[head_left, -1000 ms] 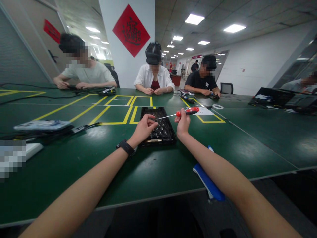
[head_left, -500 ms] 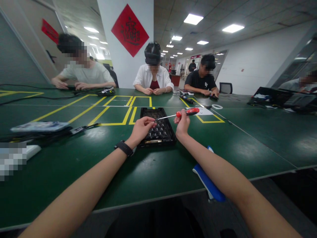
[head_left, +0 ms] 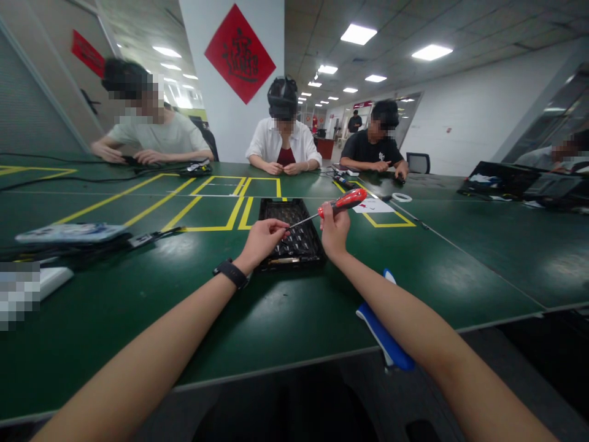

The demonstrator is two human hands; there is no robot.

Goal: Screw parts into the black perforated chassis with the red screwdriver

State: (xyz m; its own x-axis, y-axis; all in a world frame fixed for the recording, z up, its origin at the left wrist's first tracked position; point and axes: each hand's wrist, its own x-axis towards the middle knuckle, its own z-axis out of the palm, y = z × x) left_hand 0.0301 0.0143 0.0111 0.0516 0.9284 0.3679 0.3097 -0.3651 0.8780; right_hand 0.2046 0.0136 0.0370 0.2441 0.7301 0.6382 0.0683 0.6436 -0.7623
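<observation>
Over the black tray (head_left: 294,265) at the middle of the green bench (head_left: 285,319), both of the person's hands meet on one tool. The right hand (head_left: 334,230) is closed round the lower end of the red handle of a screwdriver (head_left: 346,201), which slants up to the right with its thin blade running down and left. The left hand (head_left: 264,241), with a dark watch (head_left: 231,273) at the wrist, is curled narrow, its fingertips pinched together right at the blade's tip. Whether a screw or bit sits between them is too small to tell. Tool and both hands hang just above the tray's near half, clear of its dark rows of small parts.

To my eye this is fine work at the tip, and it would go best with little movement. The right hand should keep the handle from rolling, so the blade does not turn in the pinch. The left fingertips should do the fine placing, close to the very end of the blade. Keeping both hands over the tray means anything that slips would land among the compartments and not roll across the bench. Resting a wrist or forearm on the bench edge would likely take out some shake.

A blue-and-white object (head_left: 384,337) lies by the right forearm at the bench edge, and yellow tape lines (head_left: 230,218) mark boxes beyond the tray. Three other people (head_left: 283,144) sit along the far side, their hands well apart from this work
</observation>
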